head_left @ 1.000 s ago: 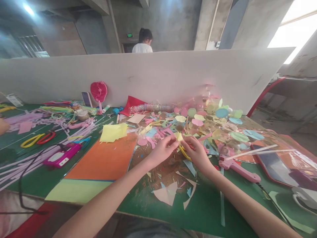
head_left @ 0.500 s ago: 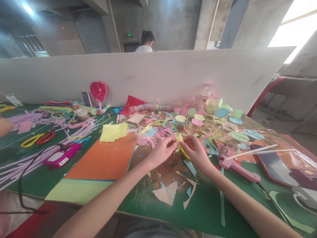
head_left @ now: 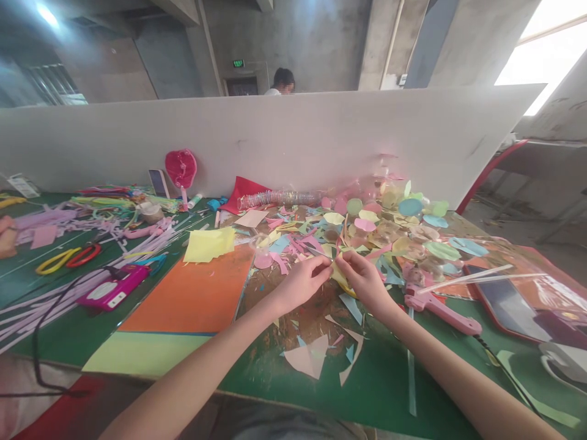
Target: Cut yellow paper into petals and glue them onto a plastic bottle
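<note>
The left hand (head_left: 302,284) and the right hand (head_left: 364,284) are both closed in a pinch, fingertips almost meeting on a yellow paper piece (head_left: 342,278). It sits near the middle of the green bench (head_left: 380,385), among scattered paper scraps (head_left: 321,357). An orange card (head_left: 188,293) lies just left of the left hand, and a pink hot-glue gun (head_left: 440,311) lies right of the right hand. Toward the bench's left edge, a magenta device (head_left: 114,288) carries a white label too small to read. Beyond the white partition (head_left: 257,137), a green exit sign (head_left: 237,63) shows lettering that cannot be read.
</note>
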Tool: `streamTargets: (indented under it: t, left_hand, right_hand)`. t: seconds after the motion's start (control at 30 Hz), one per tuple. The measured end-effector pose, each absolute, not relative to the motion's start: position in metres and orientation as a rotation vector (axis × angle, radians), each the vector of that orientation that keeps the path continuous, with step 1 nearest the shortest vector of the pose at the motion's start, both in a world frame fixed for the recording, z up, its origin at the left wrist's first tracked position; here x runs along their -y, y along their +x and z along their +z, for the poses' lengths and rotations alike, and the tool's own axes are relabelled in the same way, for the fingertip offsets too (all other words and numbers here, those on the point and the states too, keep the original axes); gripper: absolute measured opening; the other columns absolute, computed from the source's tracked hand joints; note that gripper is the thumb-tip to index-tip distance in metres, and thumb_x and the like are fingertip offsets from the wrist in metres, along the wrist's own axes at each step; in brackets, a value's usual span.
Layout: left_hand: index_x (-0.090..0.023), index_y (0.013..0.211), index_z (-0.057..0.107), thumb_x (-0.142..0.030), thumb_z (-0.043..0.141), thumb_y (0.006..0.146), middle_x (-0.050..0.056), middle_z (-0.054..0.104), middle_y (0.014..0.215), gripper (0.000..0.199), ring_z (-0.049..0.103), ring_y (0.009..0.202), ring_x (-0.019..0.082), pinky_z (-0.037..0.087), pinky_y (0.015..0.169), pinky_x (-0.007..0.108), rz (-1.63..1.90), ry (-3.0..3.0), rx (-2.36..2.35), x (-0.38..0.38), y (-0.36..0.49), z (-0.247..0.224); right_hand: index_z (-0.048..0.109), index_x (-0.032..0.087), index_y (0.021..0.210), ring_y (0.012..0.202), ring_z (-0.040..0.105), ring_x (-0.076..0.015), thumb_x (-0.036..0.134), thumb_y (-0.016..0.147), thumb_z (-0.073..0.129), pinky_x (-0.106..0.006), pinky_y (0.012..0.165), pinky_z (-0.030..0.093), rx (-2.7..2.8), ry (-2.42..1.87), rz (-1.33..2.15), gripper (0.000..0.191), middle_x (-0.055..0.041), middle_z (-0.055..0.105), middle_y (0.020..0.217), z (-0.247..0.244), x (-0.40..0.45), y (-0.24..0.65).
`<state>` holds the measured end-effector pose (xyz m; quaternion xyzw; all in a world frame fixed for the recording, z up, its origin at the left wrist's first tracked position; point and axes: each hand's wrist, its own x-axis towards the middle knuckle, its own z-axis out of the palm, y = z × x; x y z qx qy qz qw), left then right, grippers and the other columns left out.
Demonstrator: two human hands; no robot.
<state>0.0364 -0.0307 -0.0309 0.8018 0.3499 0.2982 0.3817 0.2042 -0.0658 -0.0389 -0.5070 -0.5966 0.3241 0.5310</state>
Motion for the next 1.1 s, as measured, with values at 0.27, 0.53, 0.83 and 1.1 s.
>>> streamTargets:
  t: [0.27,0.53,0.83,1.1]
  left_hand:
    - [-0.022,0.094,0.064,-0.044,0.046,0.094,0.001,0.062,0.085,0.028,0.053,0.073,0.016,0.039,0.065,0.027,0.723,2.041,-0.882,0.0294,0.0361,-0.0327]
    - [-0.020,0.089,0.063,-0.047,0.047,0.094,0.000,0.060,0.081,0.032,0.049,0.066,0.014,0.037,0.061,0.026,0.645,1.993,-0.883,0.0288,0.0361,-0.0334]
    - [-0.019,0.085,0.060,-0.045,0.047,0.094,-0.002,0.058,0.078,0.030,0.047,0.065,0.012,0.036,0.060,0.025,0.646,2.010,-0.901,0.0288,0.0357,-0.0300]
    - [-0.019,0.083,0.057,-0.031,0.049,0.092,-0.002,0.057,0.075,0.018,0.049,0.069,0.013,0.037,0.065,0.025,0.806,2.001,-0.914,0.0274,0.0368,-0.0296]
  right_hand:
    - [0.047,0.022,0.073,0.057,0.034,-0.0122,0.063,0.083,0.056,-0.025,0.050,0.028,1.394,-1.204,0.807,0.043,0.0039,0.039,0.066,-0.0407,0.0643,0.2055]
    - [0.048,0.022,0.073,0.055,0.035,-0.0112,0.061,0.081,0.059,-0.023,0.047,0.030,1.353,-1.184,0.801,0.041,0.0049,0.039,0.063,-0.0427,0.0608,0.2088]
    - [0.047,0.022,0.073,0.053,0.033,-0.0102,0.061,0.081,0.059,-0.023,0.046,0.028,1.282,-1.197,0.883,0.041,0.0065,0.036,0.062,-0.0382,0.0637,0.2070]
    - [0.059,0.018,0.085,0.070,0.051,-0.0160,0.062,0.079,0.065,-0.027,0.062,0.040,1.541,-1.225,0.882,0.045,-0.0001,0.058,0.078,-0.0436,0.0600,0.2110]
